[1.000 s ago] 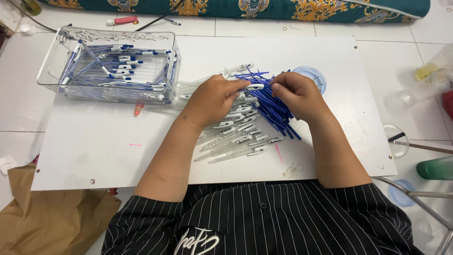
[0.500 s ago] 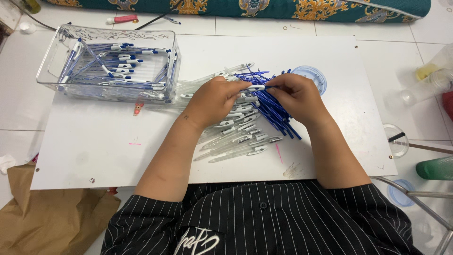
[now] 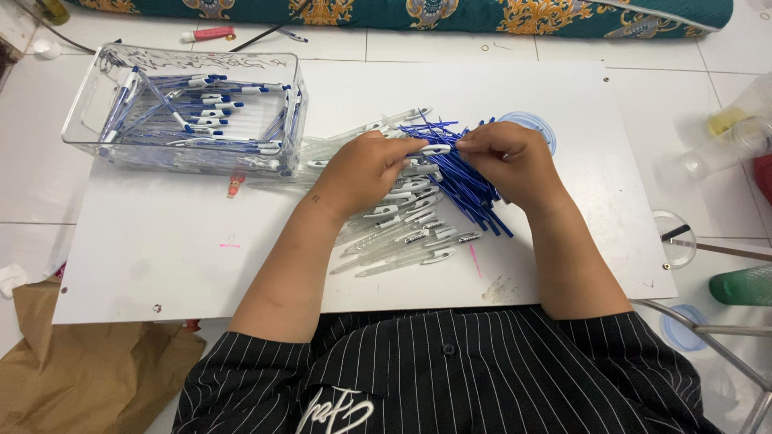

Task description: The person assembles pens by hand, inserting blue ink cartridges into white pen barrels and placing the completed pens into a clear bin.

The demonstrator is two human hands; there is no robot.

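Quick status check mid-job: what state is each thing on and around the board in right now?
Left hand: resting on the pile, pinching one pen barrel.
Right hand: fingertips at the same barrel's other end.
Pen barrel: held level between both hands.
Clear barrels: loose pile, lying flat.
Blue refills: loose heap beside the barrels.
Clear bin: upright, open, partly filled with pens.
White board: lying flat.

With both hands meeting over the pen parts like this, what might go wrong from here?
1. The blue refills lie loose and fanned under the right hand; a nudge may scatter them toward the round clear lid.
2. The clear pen barrels lie loose below the left hand, near the white board's front edge; the forearm may sweep some off.
3. The one pen pinched between both hands looks lightly held and may slip.
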